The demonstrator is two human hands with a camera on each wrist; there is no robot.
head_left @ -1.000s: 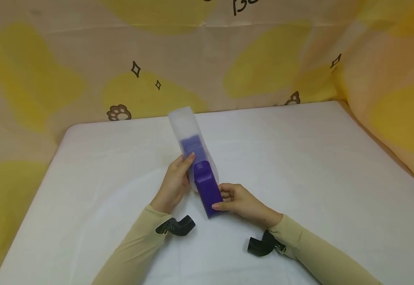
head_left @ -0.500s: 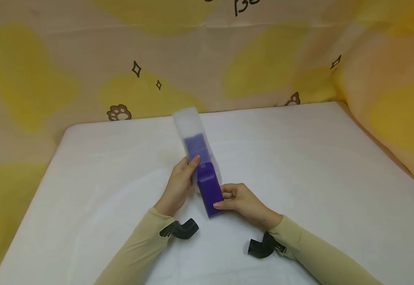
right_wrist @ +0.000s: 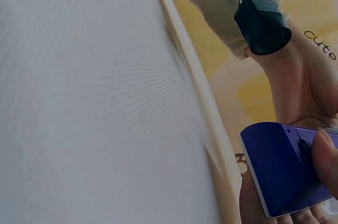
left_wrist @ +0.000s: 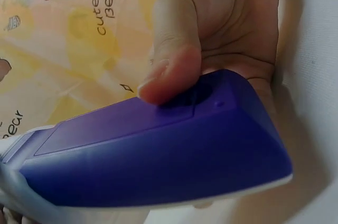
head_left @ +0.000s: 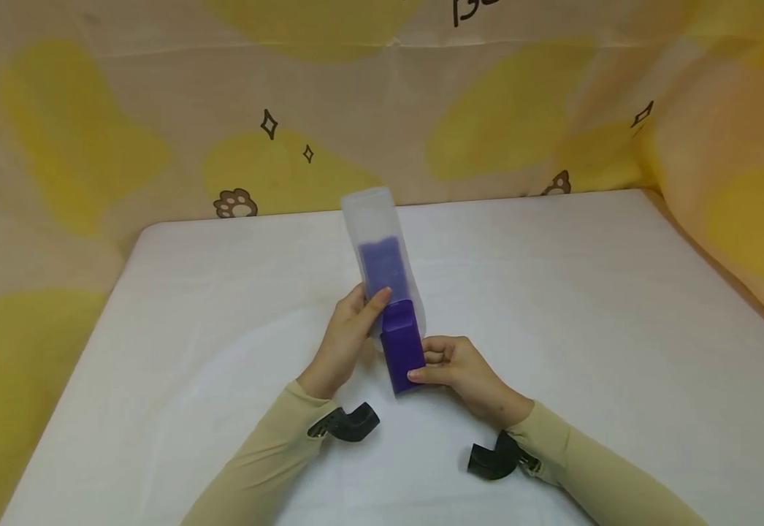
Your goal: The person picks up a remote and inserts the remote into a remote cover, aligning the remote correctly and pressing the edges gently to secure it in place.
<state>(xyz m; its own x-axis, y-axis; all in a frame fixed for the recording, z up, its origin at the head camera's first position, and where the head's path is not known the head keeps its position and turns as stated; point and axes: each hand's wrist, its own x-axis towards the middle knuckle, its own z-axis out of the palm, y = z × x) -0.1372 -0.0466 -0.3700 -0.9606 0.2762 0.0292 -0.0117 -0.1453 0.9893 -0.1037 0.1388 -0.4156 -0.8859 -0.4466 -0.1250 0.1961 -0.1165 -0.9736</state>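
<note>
A long purple plastic device (head_left: 402, 354) has its far part inside a translucent frosted cover (head_left: 369, 215), and a paler purple section shows through it. My left hand (head_left: 349, 336) grips the covered middle, thumb on top. Pinching the bare near end is my right hand (head_left: 457, 369), its thumb on the upper face. The device tilts away from me. In the left wrist view the purple device (left_wrist: 163, 166) shows a flat panel and a white underside, with a thumb pressed on it. The right wrist view shows the device's rounded end (right_wrist: 277, 171); the left hand's far fingers are hidden.
A white cloth-covered table (head_left: 553, 292) lies beneath both hands. Behind it and at the sides hangs a yellow patterned curtain (head_left: 487, 124). Black wrist cameras (head_left: 349, 422) are strapped over both beige sleeves (head_left: 270, 446).
The device and both hands have shifted a little to the right. Its far end has swung rightward, so it points more straight ahead. Both grips look unchanged. The head view itself has moved slightly.
</note>
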